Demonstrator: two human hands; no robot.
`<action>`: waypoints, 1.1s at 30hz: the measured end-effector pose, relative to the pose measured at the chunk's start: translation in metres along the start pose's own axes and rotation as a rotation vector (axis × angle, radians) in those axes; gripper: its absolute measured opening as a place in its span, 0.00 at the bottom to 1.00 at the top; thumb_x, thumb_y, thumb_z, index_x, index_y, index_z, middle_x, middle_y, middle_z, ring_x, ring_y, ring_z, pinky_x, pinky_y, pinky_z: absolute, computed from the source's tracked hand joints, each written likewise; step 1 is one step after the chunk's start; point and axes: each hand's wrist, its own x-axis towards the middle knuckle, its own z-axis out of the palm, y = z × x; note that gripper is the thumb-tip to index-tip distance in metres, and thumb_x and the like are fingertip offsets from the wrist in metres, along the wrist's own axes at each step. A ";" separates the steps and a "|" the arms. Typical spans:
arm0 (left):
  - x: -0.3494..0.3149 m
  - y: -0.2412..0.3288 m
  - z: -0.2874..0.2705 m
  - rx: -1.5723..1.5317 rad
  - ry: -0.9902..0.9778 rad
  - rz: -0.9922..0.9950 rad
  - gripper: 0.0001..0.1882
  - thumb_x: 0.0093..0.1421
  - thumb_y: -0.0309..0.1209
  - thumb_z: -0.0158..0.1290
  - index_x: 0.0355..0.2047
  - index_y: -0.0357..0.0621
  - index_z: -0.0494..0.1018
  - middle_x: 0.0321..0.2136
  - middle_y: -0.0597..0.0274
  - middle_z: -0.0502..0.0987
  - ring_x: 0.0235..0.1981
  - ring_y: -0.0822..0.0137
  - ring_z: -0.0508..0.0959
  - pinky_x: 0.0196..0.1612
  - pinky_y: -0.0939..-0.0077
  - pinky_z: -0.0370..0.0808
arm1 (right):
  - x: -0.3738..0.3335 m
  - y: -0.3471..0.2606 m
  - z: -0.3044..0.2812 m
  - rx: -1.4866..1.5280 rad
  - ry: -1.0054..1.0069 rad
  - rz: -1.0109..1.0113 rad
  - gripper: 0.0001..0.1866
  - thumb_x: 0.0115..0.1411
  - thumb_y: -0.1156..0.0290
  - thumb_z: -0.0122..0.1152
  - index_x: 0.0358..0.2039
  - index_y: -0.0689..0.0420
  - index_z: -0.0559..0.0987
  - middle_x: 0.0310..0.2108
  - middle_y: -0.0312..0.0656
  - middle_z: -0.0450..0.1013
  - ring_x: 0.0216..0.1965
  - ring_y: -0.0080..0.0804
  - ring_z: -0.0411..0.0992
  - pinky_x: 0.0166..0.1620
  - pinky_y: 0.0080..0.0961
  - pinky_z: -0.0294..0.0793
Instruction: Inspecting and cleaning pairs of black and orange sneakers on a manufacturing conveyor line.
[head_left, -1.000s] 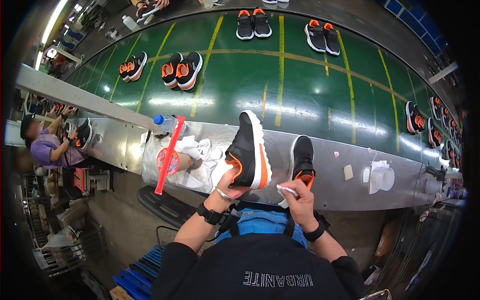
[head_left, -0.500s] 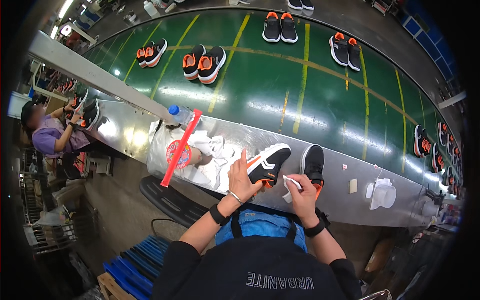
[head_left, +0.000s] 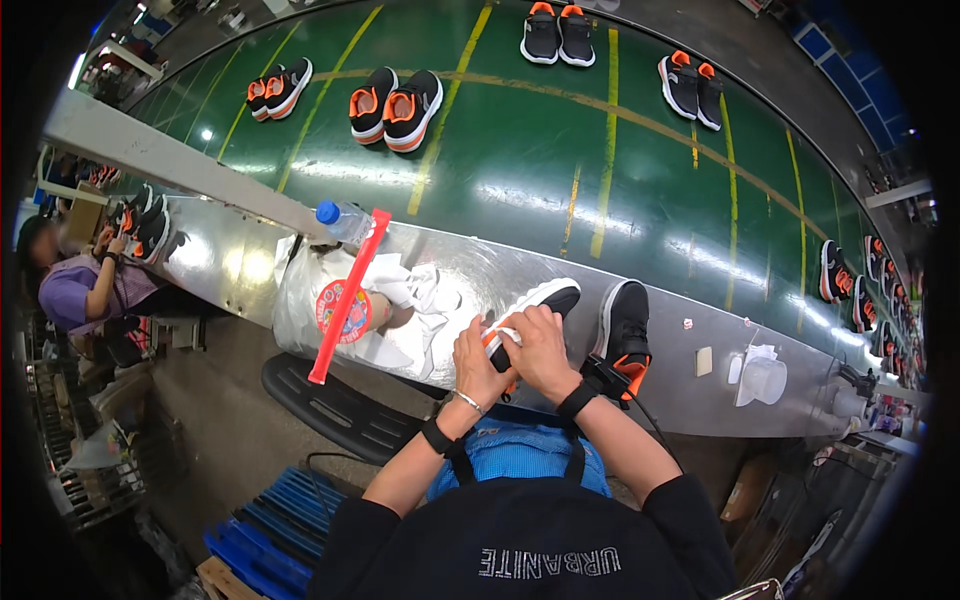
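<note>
My left hand [head_left: 478, 361] grips the heel end of a black and orange sneaker [head_left: 556, 297] with a white sole, which is tilted onto its side above the metal ledge. Against the side of its sole press the bent fingers of my right hand [head_left: 541, 352]. The white cloth that this hand pinched a moment ago is hidden behind the fingers. Just right of my right hand, a matching sneaker [head_left: 625, 320] stands upright on the ledge, toe pointing away, its heel partly behind a black wrist-worn device.
A clear bag [head_left: 300, 300], a blue-capped bottle [head_left: 345, 222], a long red strip [head_left: 350, 295] and crumpled white paper [head_left: 425, 295] lie to the left. Sneaker pairs stand on the green conveyor [head_left: 520, 170]. A pale block [head_left: 703, 361] sits at right. Another person [head_left: 90, 285] handles shoes at far left.
My right hand has moved left from beside the upright sneaker onto the tilted sneaker's sole, and the white cloth has gone out of sight. The whole view has shifted slightly.
</note>
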 end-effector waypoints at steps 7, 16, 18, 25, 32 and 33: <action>-0.002 -0.004 -0.004 -0.058 -0.081 0.001 0.46 0.33 0.29 0.60 0.55 0.40 0.54 0.37 0.49 0.61 0.40 0.53 0.62 0.47 0.65 0.61 | 0.029 0.043 -0.069 -0.226 0.294 0.113 0.06 0.44 0.73 0.58 0.23 0.57 0.71 0.24 0.44 0.65 0.31 0.43 0.63 0.34 0.36 0.61; 0.004 -0.004 0.074 -0.438 -0.535 -0.227 0.40 0.50 0.43 0.52 0.58 0.38 0.48 0.47 0.33 0.61 0.48 0.42 0.63 0.51 0.62 0.60 | -0.135 0.171 -0.114 -0.233 0.350 0.640 0.11 0.49 0.75 0.53 0.35 0.58 0.73 0.31 0.47 0.68 0.36 0.44 0.67 0.40 0.34 0.65; 0.008 -0.003 0.089 -0.349 -0.555 -0.184 0.40 0.52 0.44 0.50 0.57 0.32 0.47 0.49 0.33 0.60 0.49 0.43 0.63 0.52 0.65 0.60 | -0.144 0.174 -0.105 -0.213 0.285 0.627 0.17 0.48 0.75 0.55 0.41 0.56 0.72 0.34 0.48 0.67 0.38 0.44 0.66 0.44 0.35 0.63; 0.022 0.009 0.072 -0.391 -0.770 -0.098 0.43 0.54 0.45 0.48 0.56 0.25 0.42 0.54 0.33 0.55 0.57 0.50 0.57 0.56 0.71 0.56 | -0.110 0.038 -0.137 0.089 0.026 0.198 0.24 0.41 0.70 0.61 0.42 0.55 0.72 0.32 0.42 0.71 0.34 0.42 0.69 0.41 0.35 0.66; 0.034 -0.001 0.069 -0.250 -0.926 -0.062 0.42 0.53 0.50 0.50 0.53 0.23 0.50 0.23 0.58 0.69 0.24 0.71 0.68 0.26 0.79 0.66 | -0.108 0.059 -0.066 -0.454 -0.452 0.346 0.29 0.40 0.49 0.63 0.41 0.48 0.71 0.32 0.50 0.69 0.38 0.46 0.68 0.43 0.43 0.62; 0.036 -0.016 0.072 -0.323 -0.928 -0.074 0.37 0.54 0.48 0.49 0.50 0.25 0.55 0.24 0.58 0.70 0.25 0.71 0.69 0.26 0.79 0.67 | -0.098 0.057 -0.082 -0.380 -0.469 0.304 0.28 0.40 0.46 0.62 0.41 0.48 0.72 0.30 0.49 0.70 0.37 0.45 0.69 0.43 0.43 0.62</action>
